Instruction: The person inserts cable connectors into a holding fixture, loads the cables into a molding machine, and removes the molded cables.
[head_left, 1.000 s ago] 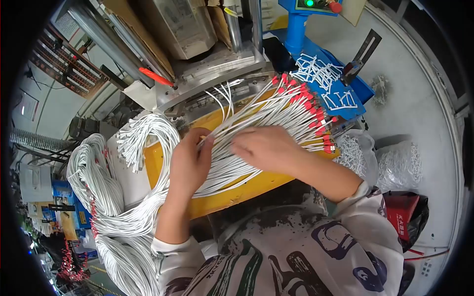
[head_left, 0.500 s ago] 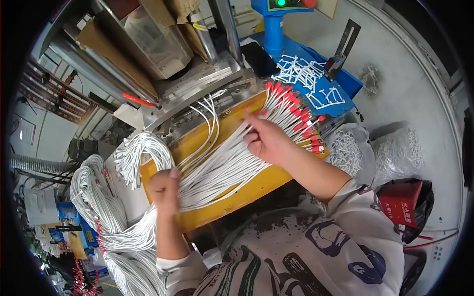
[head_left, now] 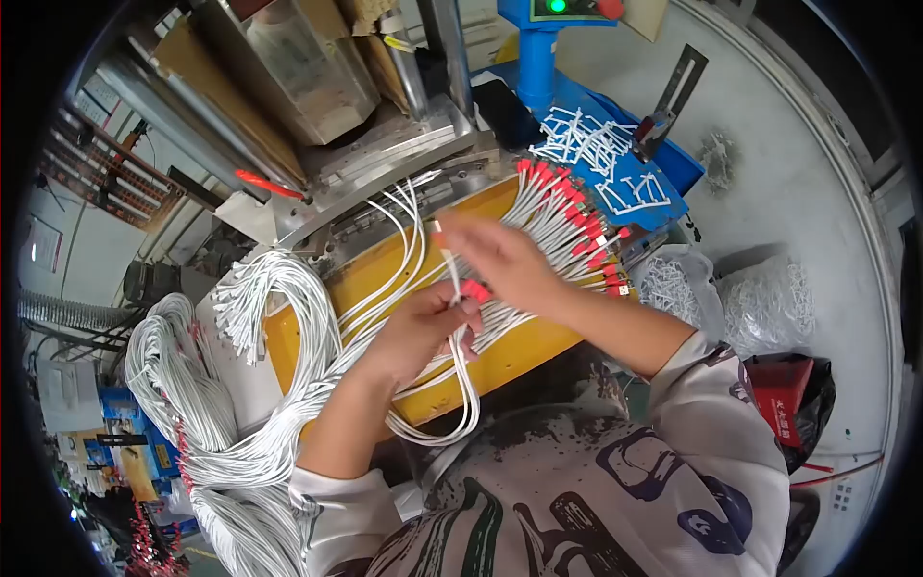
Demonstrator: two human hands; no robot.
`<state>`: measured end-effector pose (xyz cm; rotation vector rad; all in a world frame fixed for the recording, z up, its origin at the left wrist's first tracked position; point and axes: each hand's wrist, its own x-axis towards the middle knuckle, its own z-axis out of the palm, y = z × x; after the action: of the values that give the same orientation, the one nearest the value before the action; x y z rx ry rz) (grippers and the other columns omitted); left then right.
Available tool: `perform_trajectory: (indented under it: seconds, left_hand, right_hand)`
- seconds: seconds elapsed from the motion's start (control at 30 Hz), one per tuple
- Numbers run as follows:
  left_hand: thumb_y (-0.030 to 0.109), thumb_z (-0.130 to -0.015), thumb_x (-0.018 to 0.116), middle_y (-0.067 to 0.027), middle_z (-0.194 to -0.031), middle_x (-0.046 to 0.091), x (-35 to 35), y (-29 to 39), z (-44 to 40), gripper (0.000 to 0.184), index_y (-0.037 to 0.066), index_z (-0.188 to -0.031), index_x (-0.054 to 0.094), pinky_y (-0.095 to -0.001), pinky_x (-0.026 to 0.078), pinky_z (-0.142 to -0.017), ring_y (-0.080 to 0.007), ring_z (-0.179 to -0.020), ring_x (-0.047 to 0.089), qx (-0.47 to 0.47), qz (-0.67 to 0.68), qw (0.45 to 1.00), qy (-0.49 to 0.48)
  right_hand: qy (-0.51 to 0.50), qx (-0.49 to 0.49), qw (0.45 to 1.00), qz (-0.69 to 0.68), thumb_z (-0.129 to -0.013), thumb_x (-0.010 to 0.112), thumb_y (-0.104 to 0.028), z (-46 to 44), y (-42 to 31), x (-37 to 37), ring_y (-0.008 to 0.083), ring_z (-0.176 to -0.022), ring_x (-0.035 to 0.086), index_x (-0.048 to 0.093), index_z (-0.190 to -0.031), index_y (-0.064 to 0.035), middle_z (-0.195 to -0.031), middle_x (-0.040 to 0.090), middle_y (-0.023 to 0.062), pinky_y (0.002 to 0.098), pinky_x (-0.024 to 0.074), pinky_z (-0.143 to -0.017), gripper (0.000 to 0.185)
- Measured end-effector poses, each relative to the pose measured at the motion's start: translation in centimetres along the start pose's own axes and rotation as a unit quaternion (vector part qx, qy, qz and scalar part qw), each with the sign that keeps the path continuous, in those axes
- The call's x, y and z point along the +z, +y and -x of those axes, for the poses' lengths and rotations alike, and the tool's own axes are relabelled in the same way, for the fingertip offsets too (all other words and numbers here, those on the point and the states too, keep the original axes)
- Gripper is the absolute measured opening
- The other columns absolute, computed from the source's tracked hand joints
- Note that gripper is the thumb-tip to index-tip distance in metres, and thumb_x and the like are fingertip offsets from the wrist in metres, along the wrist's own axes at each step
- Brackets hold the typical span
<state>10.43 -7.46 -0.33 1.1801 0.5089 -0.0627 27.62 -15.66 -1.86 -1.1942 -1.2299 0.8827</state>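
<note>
My left hand [head_left: 423, 327] is closed on white cables with red connector ends, and a loop of them [head_left: 471, 404] hangs below it over the yellow board's front edge. Just above and to the right, my right hand [head_left: 495, 260] is bent round a white cable end with a red connector; its fingertips are blurred. Many white cables [head_left: 567, 207] with red connectors fan out across the yellow board [head_left: 519, 361]. Behind my hands, a few cables [head_left: 413, 231] run up to the metal press bed.
A metal press [head_left: 385, 159] stands behind the board. On the blue tray [head_left: 673, 197] lie small white pieces [head_left: 582, 139], beside a black phone [head_left: 505, 113]. Bundled white cables [head_left: 183, 356] hang at the left. Bags of white pieces [head_left: 769, 303] sit at the right.
My left hand has moved right and up to the middle, now with red-ended cables in it. The right hand has shifted slightly left. A cable loop now hangs over the board's front edge.
</note>
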Motion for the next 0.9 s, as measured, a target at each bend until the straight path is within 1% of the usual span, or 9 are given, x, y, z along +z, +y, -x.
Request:
perform_trajectory:
  seconds: [0.1,0.2,0.37,0.47,0.53,0.7,0.77,0.83,0.9]
  left_hand:
    - [0.017,-0.104,0.057,-0.0059,-0.097,0.065,1.0,0.9,-0.3,0.016,0.004,-0.112,0.059,-0.0311,0.060,-0.077,-0.0146,-0.080,0.065,-0.003,0.020,0.999,0.032]
    - [0.017,-0.104,0.057,-0.0055,-0.096,0.065,0.7,1.8,-0.4,0.015,0.004,-0.110,0.060,-0.0307,0.060,-0.077,-0.0134,-0.077,0.064,0.005,0.052,0.997,0.065]
    - [0.019,-0.104,0.058,-0.0044,-0.094,0.065,-3.1,-0.6,-2.4,0.016,0.004,-0.110,0.061,-0.0299,0.059,-0.079,-0.0118,-0.073,0.060,0.109,0.171,0.976,0.086]
    - [0.019,-0.104,0.059,-0.0036,-0.092,0.064,-4.8,-1.3,-3.0,0.016,0.004,-0.110,0.061,-0.0296,0.058,-0.079,-0.0118,-0.071,0.059,0.149,0.187,0.964,0.116]
    - [0.017,-0.102,0.061,-0.0027,-0.090,0.063,-4.9,-1.8,-3.0,0.016,0.004,-0.111,0.062,-0.0292,0.057,-0.077,-0.0120,-0.070,0.059,0.159,0.179,0.951,0.194]
    - [0.012,-0.099,0.065,-0.0027,-0.091,0.065,-3.9,-1.3,-2.6,0.015,0.004,-0.112,0.066,-0.0293,0.056,-0.074,-0.0135,-0.079,0.062,0.182,0.182,0.943,0.212]
    - [0.011,-0.098,0.066,-0.0037,-0.091,0.067,-3.5,-0.9,-2.2,0.014,0.004,-0.110,0.067,-0.0289,0.055,-0.073,-0.0135,-0.078,0.063,0.190,0.169,0.940,0.226]
    - [0.011,-0.098,0.067,-0.0042,-0.092,0.068,-3.3,-1.0,-2.3,0.014,0.004,-0.109,0.068,-0.0287,0.055,-0.073,-0.0135,-0.078,0.063,0.199,0.179,0.934,0.236]
    - [0.013,-0.097,0.069,-0.0043,-0.092,0.069,-3.5,-1.1,-2.3,0.013,0.003,-0.106,0.068,-0.0273,0.054,-0.072,-0.0114,-0.078,0.063,0.199,0.207,0.939,0.190]
  right_hand:
    - [0.112,-0.112,0.986,-0.049,-0.107,0.051,-0.020,-2.5,-0.2,0.0,0.0089,-0.086,0.063,0.060,-0.136,-0.0039,-0.118,0.068,0.0065,0.0237,0.0529,-0.069,0.034]
    - [-0.135,0.161,0.977,0.029,-0.107,0.051,-0.020,-2.6,-3.8,-1.0,0.0111,-0.087,0.067,0.064,-0.132,-0.0038,-0.114,0.070,0.0064,0.0266,0.0535,-0.074,0.032]
    - [-0.176,0.163,0.970,0.034,-0.105,0.055,-0.024,-6.4,-2.0,-2.0,0.0126,-0.090,0.068,0.067,-0.126,-0.0041,-0.112,0.072,0.0080,0.0302,0.0539,-0.076,0.032]
    - [-0.132,0.075,0.961,0.231,-0.099,0.062,-0.029,-10.2,1.6,-4.0,0.0209,-0.096,0.068,0.067,-0.127,-0.0057,-0.111,0.071,0.0123,0.0350,0.0540,-0.081,0.037]
    - [-0.010,-0.179,0.733,0.656,-0.093,0.068,-0.033,-11.4,6.0,-4.6,0.0300,-0.099,0.065,0.066,-0.122,-0.0055,-0.105,0.069,0.0152,0.0389,0.0520,-0.086,0.040]
    - [-0.024,-0.149,0.774,0.615,-0.090,0.071,-0.034,-11.5,6.1,-3.5,0.0364,-0.106,0.061,0.064,-0.115,-0.0046,-0.101,0.067,0.0167,0.0418,0.0495,-0.089,0.039]
    - [-0.027,-0.074,0.875,0.477,-0.091,0.070,-0.036,-8.0,3.3,-4.7,0.0285,-0.091,0.064,0.061,-0.107,-0.0037,-0.093,0.065,0.0126,0.0375,0.0511,-0.077,0.037]
    - [-0.147,0.234,0.879,0.389,-0.095,0.068,-0.038,-5.8,-1.3,-6.4,0.0161,-0.076,0.061,0.061,-0.116,-0.0027,-0.088,0.062,0.0076,0.0293,0.0479,-0.062,0.042]
    - [-0.146,0.333,0.896,0.254,-0.098,0.065,-0.036,-4.7,-3.8,-9.2,0.0117,-0.072,0.058,0.059,-0.124,-0.0030,-0.084,0.060,0.0052,0.0267,0.0448,-0.057,0.043]
